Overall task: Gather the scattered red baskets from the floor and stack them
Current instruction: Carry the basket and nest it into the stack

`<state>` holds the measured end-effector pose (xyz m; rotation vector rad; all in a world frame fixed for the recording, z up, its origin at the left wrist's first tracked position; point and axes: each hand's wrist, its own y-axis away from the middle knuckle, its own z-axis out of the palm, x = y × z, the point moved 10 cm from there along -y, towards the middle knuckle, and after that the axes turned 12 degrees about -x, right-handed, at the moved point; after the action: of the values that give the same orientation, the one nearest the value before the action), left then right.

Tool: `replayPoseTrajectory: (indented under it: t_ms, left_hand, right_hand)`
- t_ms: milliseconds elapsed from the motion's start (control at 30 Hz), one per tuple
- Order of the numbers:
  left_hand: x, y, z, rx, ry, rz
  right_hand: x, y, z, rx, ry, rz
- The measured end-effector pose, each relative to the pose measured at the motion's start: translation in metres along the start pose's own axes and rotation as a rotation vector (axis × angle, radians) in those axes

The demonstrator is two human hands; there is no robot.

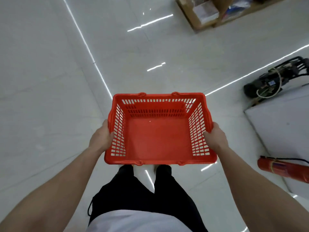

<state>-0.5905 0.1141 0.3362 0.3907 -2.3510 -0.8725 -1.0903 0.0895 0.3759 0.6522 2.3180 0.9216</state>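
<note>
I hold one empty red basket point(158, 141) in front of me, above my legs and the white tiled floor. It has slotted walls and a solid bottom. My left hand point(102, 136) grips the basket's left rim, thumb over the edge. On the right rim, my right hand point(215, 136) grips the same way. The basket is level, its opening facing up. No other red basket is in view.
A black device with cables point(275, 79) lies on the floor at the right. A red cylinder point(282, 168) lies at the lower right beside a white panel point(284, 124). Wooden shelving with goods point(209, 12) stands at the top right. Glossy floor stretches left and ahead.
</note>
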Motion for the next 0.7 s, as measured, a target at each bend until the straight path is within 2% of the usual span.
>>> replayPoseTrajectory:
  t_ms: [200, 300, 533, 700]
  left_hand:
    - [-0.003, -0.013, 0.024, 0.114, 0.081, -0.063]
    - [-0.009, -0.019, 0.039, 0.109, 0.077, -0.109]
    - [-0.005, -0.047, 0.078, 0.000, 0.168, -0.082]
    - [-0.002, -0.060, 0.093, -0.259, -0.111, -0.274]
  right_hand:
    - [-0.006, -0.061, 0.006, -0.066, 0.013, -0.054]
    - [-0.005, -0.087, 0.015, -0.103, 0.025, -0.053]
    - [0.022, -0.123, 0.041, -0.197, 0.074, -0.005]
    - [0.017, -0.114, 0.038, -0.214, 0.189, -0.013]
